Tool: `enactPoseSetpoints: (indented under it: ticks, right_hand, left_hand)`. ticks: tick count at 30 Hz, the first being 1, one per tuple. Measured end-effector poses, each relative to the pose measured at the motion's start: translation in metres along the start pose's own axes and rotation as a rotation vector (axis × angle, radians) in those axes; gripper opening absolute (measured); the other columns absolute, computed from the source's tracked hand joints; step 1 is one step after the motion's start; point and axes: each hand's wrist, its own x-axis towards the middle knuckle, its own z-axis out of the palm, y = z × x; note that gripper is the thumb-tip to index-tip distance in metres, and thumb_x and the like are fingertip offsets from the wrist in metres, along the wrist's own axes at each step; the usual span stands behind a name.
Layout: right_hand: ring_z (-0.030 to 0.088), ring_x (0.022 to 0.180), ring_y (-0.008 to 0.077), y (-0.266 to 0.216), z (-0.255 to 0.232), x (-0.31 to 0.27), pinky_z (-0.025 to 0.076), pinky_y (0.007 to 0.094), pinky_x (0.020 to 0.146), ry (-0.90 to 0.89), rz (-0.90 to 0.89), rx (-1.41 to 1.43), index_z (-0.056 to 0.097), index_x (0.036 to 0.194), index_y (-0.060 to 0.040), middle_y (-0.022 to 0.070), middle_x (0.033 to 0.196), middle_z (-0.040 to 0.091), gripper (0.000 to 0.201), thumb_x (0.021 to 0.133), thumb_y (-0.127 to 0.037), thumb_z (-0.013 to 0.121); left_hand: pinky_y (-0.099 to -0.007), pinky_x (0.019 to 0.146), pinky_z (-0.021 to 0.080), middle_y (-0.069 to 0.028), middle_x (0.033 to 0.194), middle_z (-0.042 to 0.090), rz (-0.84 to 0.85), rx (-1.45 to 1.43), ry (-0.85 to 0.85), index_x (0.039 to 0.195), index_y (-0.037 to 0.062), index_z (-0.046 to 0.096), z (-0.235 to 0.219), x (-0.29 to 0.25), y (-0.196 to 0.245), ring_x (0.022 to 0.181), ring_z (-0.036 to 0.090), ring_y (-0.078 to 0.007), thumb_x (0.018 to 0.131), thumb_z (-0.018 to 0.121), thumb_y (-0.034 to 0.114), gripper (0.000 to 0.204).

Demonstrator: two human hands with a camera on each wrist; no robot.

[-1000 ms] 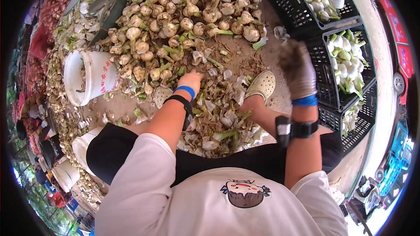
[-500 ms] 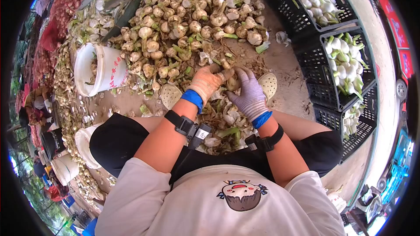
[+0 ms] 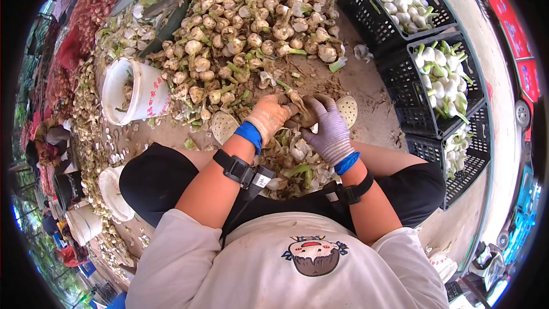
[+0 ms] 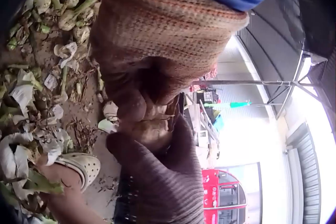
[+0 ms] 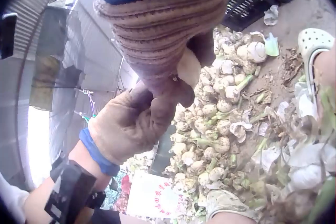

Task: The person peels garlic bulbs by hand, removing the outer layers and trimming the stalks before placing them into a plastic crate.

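Both gloved hands meet in front of the body around one garlic bulb (image 4: 152, 132). My right hand (image 3: 330, 129), in a ribbed pale purple glove, grips the bulb between thumb and fingers. At the bulb's other side, the curled fingers and thumb of my left hand (image 3: 267, 119), in an orange-stained knit glove, pinch its outer skin. From the right wrist, a pale part of the bulb shows under the right hand while fingers hide the rest. Below the hands lies a heap of garlic skins and cut leaves (image 3: 291, 157).
A large pile of unpeeled garlic (image 3: 246, 23) spreads ahead. Black crates (image 3: 400, 83) of white peeled garlic line the right. A white bucket (image 3: 151, 94) stands at left. Cream clogs (image 3: 347, 111) flank the skins.
My left hand has come up from the pile's edge with a garlic bulb. The right hand has swung in from beside the crates to meet it. Lately both hands barely shift.
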Motion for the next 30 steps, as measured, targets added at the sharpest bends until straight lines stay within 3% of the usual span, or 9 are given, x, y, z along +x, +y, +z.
enactPoseSetpoints:
  ticks: [4, 10, 13, 16, 20, 22, 24, 27, 30]
  right_hand:
    - [0.052, 0.102, 0.0334, 0.001, 0.0, 0.0, 0.045, 0.0362, 0.088, 0.009, 0.034, 0.142, 0.045, 0.121, -0.0042, 0.0192, 0.116, 0.046, 0.064, 0.062, -0.008, 0.069]
    - [0.058, 0.083, 0.0185, 0.008, -0.007, 0.002, 0.051, 0.0286, 0.071, -0.148, 0.657, 2.083, 0.04, 0.121, 0.0004, 0.0105, 0.098, 0.055, 0.052, 0.079, -0.018, 0.063]
    - [0.057, 0.069, 0.0161, 0.002, 0.0, -0.001, 0.049, 0.0245, 0.055, -0.062, 0.537, 1.598, 0.044, 0.116, -0.0026, 0.0093, 0.093, 0.056, 0.045, 0.083, -0.029, 0.06]
    - [0.054, 0.054, 0.0139, 0.017, -0.004, 0.0, 0.044, 0.0228, 0.043, -0.187, 0.512, 1.474, 0.046, 0.114, -0.0044, 0.0094, 0.093, 0.057, 0.041, 0.085, -0.032, 0.057]
    - [0.054, 0.052, 0.0124, 0.02, -0.005, 0.004, 0.043, 0.0227, 0.041, -0.188, 0.873, 1.327, 0.048, 0.109, -0.0067, 0.0093, 0.088, 0.058, 0.043, 0.089, -0.045, 0.046]
    - [0.057, 0.058, 0.0157, 0.015, 0.022, 0.007, 0.048, 0.0261, 0.047, 0.492, 0.558, 1.103, 0.051, 0.102, -0.0069, 0.0099, 0.08, 0.059, 0.044, 0.089, -0.048, 0.042]
    - [0.059, 0.063, 0.0182, 0.035, 0.017, 0.001, 0.052, 0.0279, 0.053, 0.412, 0.309, 0.822, 0.051, 0.1, -0.0062, 0.0087, 0.076, 0.059, 0.048, 0.089, -0.051, 0.039]
    - [0.059, 0.061, 0.0161, 0.039, -0.009, 0.006, 0.051, 0.026, 0.051, -0.336, 0.695, 2.002, 0.051, 0.101, -0.0063, 0.0072, 0.08, 0.057, 0.046, 0.089, -0.049, 0.042]
    - [0.06, 0.065, 0.0168, 0.015, -0.007, 0.008, 0.053, 0.028, 0.054, -0.165, 0.764, 1.377, 0.054, 0.097, -0.0072, 0.0081, 0.083, 0.058, 0.043, 0.088, -0.048, 0.045]
  left_hand:
    - [-0.0313, 0.069, 0.05, -0.0131, 0.092, 0.063, -0.085, -0.098, 0.002, 0.103, -0.0033, 0.057, -0.003, 0.003, -0.006, 0.08, 0.061, -0.0207, 0.082, 0.059, 0.013, 0.027]
    - [-0.0311, 0.074, 0.047, -0.0144, 0.095, 0.062, 0.393, 0.748, 0.319, 0.105, -0.004, 0.055, 0.002, 0.003, -0.014, 0.084, 0.059, -0.0197, 0.08, 0.064, 0.017, 0.034]
    - [-0.0284, 0.073, 0.046, -0.0128, 0.097, 0.062, 0.007, -0.081, 0.166, 0.103, -0.002, 0.058, 0.01, -0.001, 0.0, 0.082, 0.057, -0.0169, 0.08, 0.065, 0.018, 0.031]
    - [-0.027, 0.077, 0.044, -0.0104, 0.098, 0.062, -0.091, -0.005, 0.23, 0.107, -0.0016, 0.056, 0.012, -0.001, 0.004, 0.084, 0.056, -0.0151, 0.08, 0.065, 0.016, 0.033]
    - [-0.0292, 0.073, 0.045, -0.0089, 0.093, 0.064, 0.46, 0.019, -0.101, 0.107, -0.0015, 0.057, 0.013, -0.004, -0.008, 0.079, 0.056, -0.0153, 0.081, 0.063, 0.015, 0.032]
    - [-0.0301, 0.071, 0.045, -0.0078, 0.092, 0.064, 0.257, 0.096, -0.109, 0.106, 0.0006, 0.058, 0.007, 0.001, -0.009, 0.078, 0.056, -0.0154, 0.081, 0.061, 0.014, 0.029]
    - [-0.0297, 0.074, 0.045, -0.0043, 0.092, 0.063, 0.047, 0.439, 0.055, 0.105, 0.0028, 0.058, -0.001, 0.016, -0.015, 0.079, 0.056, -0.0154, 0.083, 0.059, 0.014, 0.025]
    - [-0.0317, 0.072, 0.046, -0.0099, 0.092, 0.063, 0.038, 0.06, 0.261, 0.103, 0.003, 0.058, -0.004, 0.028, -0.038, 0.078, 0.058, -0.0209, 0.082, 0.057, 0.011, 0.022]
    - [-0.0312, 0.072, 0.048, -0.0121, 0.093, 0.064, -0.044, -0.641, 0.292, 0.107, 0.0027, 0.056, -0.001, 0.016, -0.03, 0.081, 0.06, -0.0244, 0.081, 0.057, 0.01, 0.027]
